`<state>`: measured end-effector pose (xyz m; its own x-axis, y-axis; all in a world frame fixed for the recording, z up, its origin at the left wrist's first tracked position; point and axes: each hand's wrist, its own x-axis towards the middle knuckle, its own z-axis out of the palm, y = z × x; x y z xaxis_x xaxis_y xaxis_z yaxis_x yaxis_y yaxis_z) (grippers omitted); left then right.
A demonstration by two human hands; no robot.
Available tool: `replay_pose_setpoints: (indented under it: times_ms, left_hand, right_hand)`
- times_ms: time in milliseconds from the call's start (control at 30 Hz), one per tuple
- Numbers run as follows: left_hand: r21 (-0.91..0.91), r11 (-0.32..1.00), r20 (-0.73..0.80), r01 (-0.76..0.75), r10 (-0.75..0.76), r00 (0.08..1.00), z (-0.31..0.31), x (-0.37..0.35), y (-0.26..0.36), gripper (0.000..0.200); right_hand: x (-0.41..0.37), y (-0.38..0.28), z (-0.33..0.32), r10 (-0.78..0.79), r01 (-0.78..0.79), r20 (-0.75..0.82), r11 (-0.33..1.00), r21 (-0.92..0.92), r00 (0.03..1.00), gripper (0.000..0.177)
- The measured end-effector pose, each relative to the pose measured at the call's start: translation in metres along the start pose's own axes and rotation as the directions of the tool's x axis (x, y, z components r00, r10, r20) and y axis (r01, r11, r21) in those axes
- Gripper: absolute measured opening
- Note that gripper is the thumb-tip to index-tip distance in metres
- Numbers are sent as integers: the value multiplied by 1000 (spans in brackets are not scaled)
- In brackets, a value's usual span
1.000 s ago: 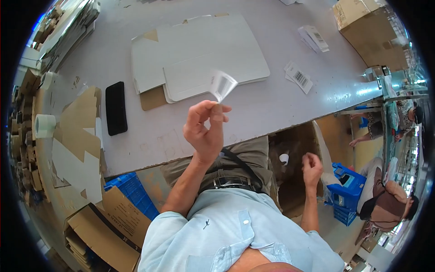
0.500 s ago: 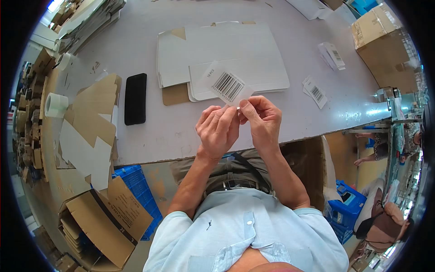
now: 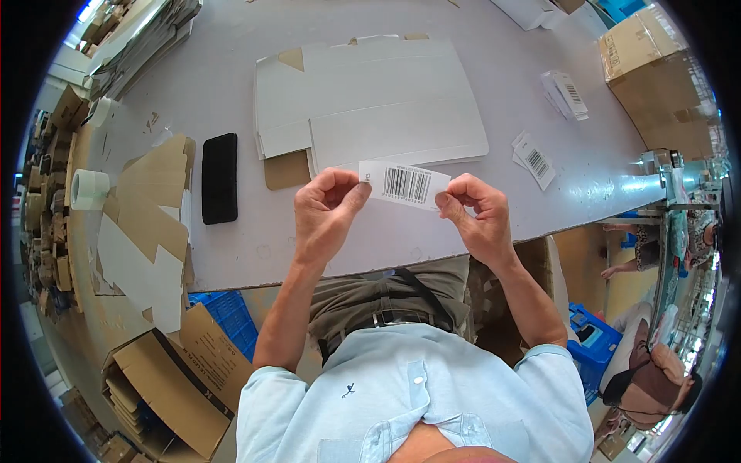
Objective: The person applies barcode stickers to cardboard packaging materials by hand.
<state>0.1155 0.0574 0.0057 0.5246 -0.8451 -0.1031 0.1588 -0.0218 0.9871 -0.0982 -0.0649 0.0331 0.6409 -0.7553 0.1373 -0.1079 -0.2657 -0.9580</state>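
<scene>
A white barcode label (image 3: 407,185) is stretched between my two hands above the table's near side. My left hand (image 3: 330,210) pinches its left end between thumb and fingers. At the other end, my right hand (image 3: 476,211) grips the label's right edge in the same way. Just beyond my hands lies a stack of flat white cardboard boxes (image 3: 378,100), with a brown flap showing at its lower left. Two piles of barcode labels, a farther pile (image 3: 566,96) and a nearer pile (image 3: 534,160), lie to the right.
A black phone (image 3: 220,178) lies left of the stack, beside cut cardboard (image 3: 150,185) and a tape roll (image 3: 90,190). A brown carton (image 3: 656,85) stands at the right. Below are an open carton (image 3: 174,386) and a blue crate (image 3: 590,347). Another person (image 3: 652,386) is at lower right.
My hands have moved apart, my left hand leftward and my right hand rightward. The label has turned from slanted to nearly level and is now held at both ends.
</scene>
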Motion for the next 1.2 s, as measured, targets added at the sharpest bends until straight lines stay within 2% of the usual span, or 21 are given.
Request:
replay_pose_setpoints:
  times_ms: [33,133,200,233,267,300,333,367,400,467,533,567,633,733,967,1033,1200]
  left_hand:
    - [11,1000,-18,-1,1,1000,1,3,0,15]
    - [130,992,-29,3,1,1000,6,18,7,9]
    - [187,982,-55,11,-1,998,12,32,21,12]
    - [239,971,-81,17,3,997,15,40,26,16]
    - [241,970,-82,15,5,997,17,50,26,16]
    - [363,931,-129,-22,74,989,20,59,22,20]
    - [481,875,-168,-48,146,975,22,68,18,23]
    - [539,837,-173,-89,214,962,23,74,10,21]
    - [541,837,-173,-90,215,961,25,76,5,21]
    - [743,663,-165,-97,322,932,29,81,-5,19]
    - [771,631,-171,-88,338,925,32,81,-12,18]
    - [796,600,-173,-82,355,919,32,81,-16,18]
    - [810,581,-174,-76,362,916,32,82,-18,18]
    - [830,552,-170,-75,380,909,33,84,-17,19]
    - [878,470,-129,-88,409,903,33,86,-20,18]
    - [885,458,-122,-89,410,904,33,86,-21,18]
    - [903,422,-106,-83,405,908,35,87,-19,20]
  right_hand:
    - [4,0,-3,0,0,-3,1000,4,1000,11]
    - [24,2,-13,36,-36,1,995,-92,999,16]
    - [48,5,-19,61,-61,-9,963,-263,998,22]
    - [59,9,-20,61,-61,-10,963,-261,998,22]
    - [71,14,-18,-48,35,-29,944,-327,998,24]
    - [83,19,-15,-158,129,-41,910,-394,987,26]
    - [93,26,-13,-160,132,-40,911,-392,986,26]
    - [102,35,-9,-120,83,-67,910,-405,990,26]
    - [108,42,-6,-80,33,-95,908,-418,992,26]
    - [112,53,0,-37,-7,-92,899,-439,995,27]
    - [112,57,6,27,-81,-103,825,-559,994,26]
    - [113,61,8,32,-83,-101,825,-559,994,26]
    - [113,65,10,-27,-40,-97,780,-624,995,27]
    - [115,56,10,46,-87,-82,781,-618,996,26]
    - [118,56,12,61,-107,-94,766,-634,994,27]
    - [119,51,11,118,-144,-84,749,-647,989,28]
    - [122,54,11,96,-99,-44,707,-700,994,31]
